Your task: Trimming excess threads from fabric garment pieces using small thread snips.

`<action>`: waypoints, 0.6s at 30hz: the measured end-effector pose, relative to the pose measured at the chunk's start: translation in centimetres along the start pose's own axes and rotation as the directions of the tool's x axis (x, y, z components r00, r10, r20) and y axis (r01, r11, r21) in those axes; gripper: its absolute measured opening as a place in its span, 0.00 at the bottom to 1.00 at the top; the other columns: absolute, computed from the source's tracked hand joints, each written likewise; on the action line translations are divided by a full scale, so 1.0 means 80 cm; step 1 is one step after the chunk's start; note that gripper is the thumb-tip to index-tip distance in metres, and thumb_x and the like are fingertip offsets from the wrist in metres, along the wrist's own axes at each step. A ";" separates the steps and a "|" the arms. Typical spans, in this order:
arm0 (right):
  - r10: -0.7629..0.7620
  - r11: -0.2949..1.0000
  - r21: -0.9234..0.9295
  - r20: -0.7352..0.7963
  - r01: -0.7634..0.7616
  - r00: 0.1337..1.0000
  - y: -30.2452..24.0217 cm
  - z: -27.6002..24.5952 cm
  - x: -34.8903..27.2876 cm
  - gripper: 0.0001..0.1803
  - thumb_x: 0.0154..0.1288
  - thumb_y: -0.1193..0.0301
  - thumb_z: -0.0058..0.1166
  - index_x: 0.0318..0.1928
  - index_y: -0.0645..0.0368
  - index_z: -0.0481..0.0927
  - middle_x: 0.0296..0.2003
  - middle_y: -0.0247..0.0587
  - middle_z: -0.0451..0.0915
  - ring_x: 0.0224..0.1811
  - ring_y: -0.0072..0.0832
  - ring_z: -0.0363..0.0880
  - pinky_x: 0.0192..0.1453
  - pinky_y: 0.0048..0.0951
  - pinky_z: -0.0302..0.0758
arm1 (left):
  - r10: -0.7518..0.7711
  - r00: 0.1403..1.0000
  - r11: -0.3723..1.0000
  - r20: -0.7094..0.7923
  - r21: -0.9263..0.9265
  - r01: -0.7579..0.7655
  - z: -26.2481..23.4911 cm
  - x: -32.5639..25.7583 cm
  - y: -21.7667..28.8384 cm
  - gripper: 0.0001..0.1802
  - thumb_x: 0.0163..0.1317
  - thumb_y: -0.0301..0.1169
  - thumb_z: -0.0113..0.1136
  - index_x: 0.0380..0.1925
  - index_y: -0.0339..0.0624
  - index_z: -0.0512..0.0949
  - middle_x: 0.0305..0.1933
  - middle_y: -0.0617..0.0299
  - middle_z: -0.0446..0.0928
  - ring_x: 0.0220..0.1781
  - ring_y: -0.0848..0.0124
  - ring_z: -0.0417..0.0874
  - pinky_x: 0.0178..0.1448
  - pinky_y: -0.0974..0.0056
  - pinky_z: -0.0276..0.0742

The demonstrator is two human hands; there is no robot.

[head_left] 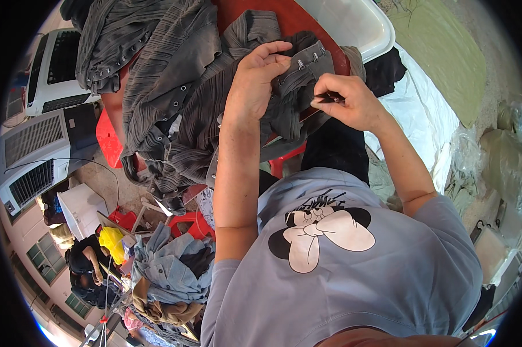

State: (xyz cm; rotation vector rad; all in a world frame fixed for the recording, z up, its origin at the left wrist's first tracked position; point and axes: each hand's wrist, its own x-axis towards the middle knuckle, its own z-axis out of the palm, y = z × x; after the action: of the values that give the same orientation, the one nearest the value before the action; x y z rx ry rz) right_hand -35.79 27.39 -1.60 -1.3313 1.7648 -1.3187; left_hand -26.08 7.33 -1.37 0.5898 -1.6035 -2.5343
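Note:
My left hand (255,78) is closed on the edge of a dark grey ribbed garment (307,66), fingertips and thumb pinching the cloth. Small pale metal-looking fasteners sit along that edge. Just to the right, my right hand (353,103) is curled around a small dark tool (332,98), perhaps thread snips; most of it is hidden in the fingers. It is held beside the garment's edge, and I cannot tell whether it touches the cloth. More grey ribbed garments (174,75) with round metal eyelets lie heaped on the left, hanging over the near side.
The garments rest on a red tabletop (278,14). A white plastic tub (368,34) stands at the far right. White sheeting (414,110) and green cloth (440,52) cover the ground there. Denim clothes (168,263) pile up lower left, near another person (87,269).

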 end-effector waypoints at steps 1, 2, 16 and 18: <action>-0.027 1.000 0.012 -0.050 0.027 0.998 -0.006 0.003 -0.001 0.07 0.62 0.80 0.58 0.40 0.63 0.75 0.33 0.34 0.78 0.33 0.20 0.75 0.39 0.21 0.72 | -0.004 1.000 1.000 0.000 0.012 0.004 0.001 -0.001 0.000 0.22 0.65 0.19 0.53 0.59 0.28 0.70 0.44 0.57 0.81 0.46 0.72 0.83 0.55 0.71 0.76; -0.021 1.000 0.002 -0.161 0.022 0.987 -0.014 0.008 0.003 0.07 0.60 0.81 0.58 0.39 0.64 0.76 0.32 0.34 0.77 0.31 0.20 0.76 0.38 0.20 0.72 | -0.004 1.000 1.000 0.000 0.010 0.004 0.000 0.000 -0.001 0.22 0.65 0.19 0.53 0.59 0.28 0.70 0.44 0.57 0.81 0.46 0.72 0.83 0.55 0.71 0.76; -0.156 0.958 -0.285 -0.402 0.038 0.903 0.008 0.018 0.012 0.08 0.61 0.81 0.60 0.41 0.63 0.79 0.30 0.37 0.81 0.29 0.23 0.80 0.32 0.20 0.73 | 0.003 1.000 1.000 -0.031 -0.028 -0.004 0.002 -0.006 0.006 0.23 0.60 0.22 0.59 0.57 0.30 0.73 0.40 0.60 0.82 0.41 0.76 0.81 0.51 0.74 0.73; -0.150 0.960 -0.278 -0.399 0.036 0.905 0.007 0.018 0.015 0.10 0.61 0.82 0.59 0.43 0.63 0.79 0.32 0.39 0.82 0.31 0.24 0.83 0.34 0.20 0.75 | 0.010 1.000 1.000 -0.009 -0.023 -0.011 0.001 -0.007 0.004 0.24 0.60 0.21 0.59 0.58 0.29 0.72 0.39 0.60 0.82 0.41 0.75 0.81 0.51 0.74 0.73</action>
State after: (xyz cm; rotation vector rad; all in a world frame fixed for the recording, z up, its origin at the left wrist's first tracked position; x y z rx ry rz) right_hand -35.18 25.72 -2.53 -1.3609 2.2587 -1.5523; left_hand -25.66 7.41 -0.94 0.5882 -1.5678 -2.5353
